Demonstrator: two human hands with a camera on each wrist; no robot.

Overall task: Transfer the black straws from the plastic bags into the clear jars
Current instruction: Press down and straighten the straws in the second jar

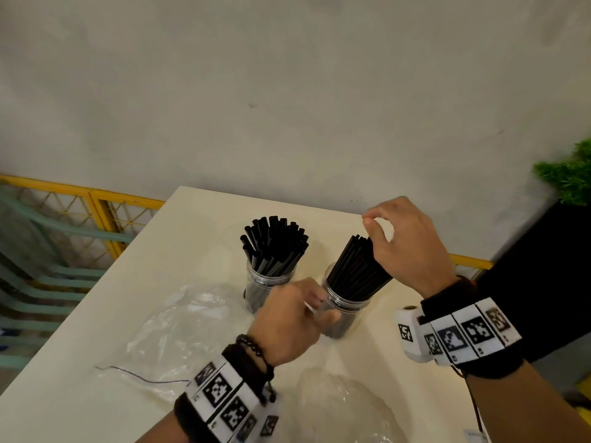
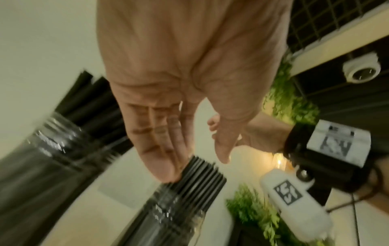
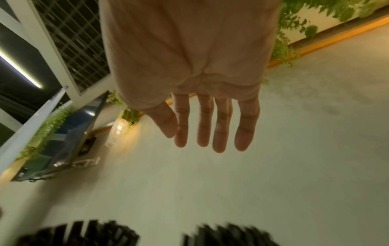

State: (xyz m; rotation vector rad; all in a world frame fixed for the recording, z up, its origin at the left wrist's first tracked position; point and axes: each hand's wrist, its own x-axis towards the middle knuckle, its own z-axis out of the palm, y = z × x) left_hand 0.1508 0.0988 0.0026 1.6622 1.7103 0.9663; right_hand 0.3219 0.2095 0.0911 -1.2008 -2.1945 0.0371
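Two clear jars stand on the white table (image 1: 192,228). The left jar (image 1: 267,284) holds a spread bunch of black straws (image 1: 275,244). The right jar (image 1: 347,311) holds a tight bunch of straws (image 1: 358,270) leaning right. My left hand (image 1: 297,318) is at the right jar's neck; in the left wrist view its fingers (image 2: 166,149) are straight and touch the straws (image 2: 202,173) at the rim, thumb apart. My right hand (image 1: 396,247) hovers beside the tops of those straws with relaxed fingers (image 3: 219,129), holding nothing.
Two empty crumpled plastic bags lie on the table, one at the left (image 1: 179,330) and one at the near edge (image 1: 339,407). A thin dark wire tie (image 1: 140,375) lies by the left bag. A yellow railing (image 1: 96,199) and a black planter (image 1: 543,266) flank the table.
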